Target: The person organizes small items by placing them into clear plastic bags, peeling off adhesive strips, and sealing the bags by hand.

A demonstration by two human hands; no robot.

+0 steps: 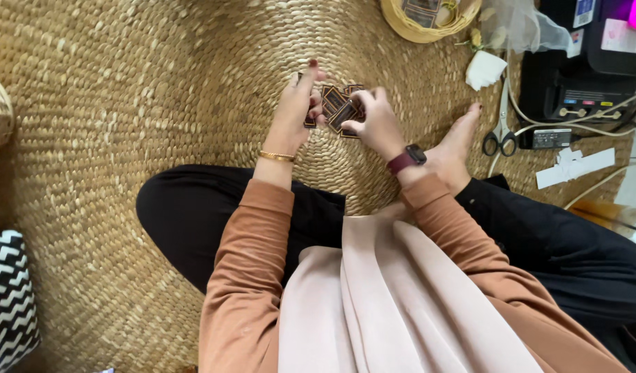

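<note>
Both hands meet at the upper middle of the frame, above a round woven mat (124,138). Left hand (295,110), with a gold bracelet at the wrist, is closed around a fan of small dark cards (335,103) with light borders, thumb pressed on their near edge. Right hand (376,123), wearing a maroon wristwatch, pinches one card of the same fan between thumb and fingers, so the two hands touch the stack from either side. A bare foot (459,141) lies just right of the hands. Further right, scissors (501,135) rest on the mat beside white cables. A woven basket (401,21) sits at the top edge, and a black-and-white zigzag cushion (7,297) fills the lower left corner.
</note>
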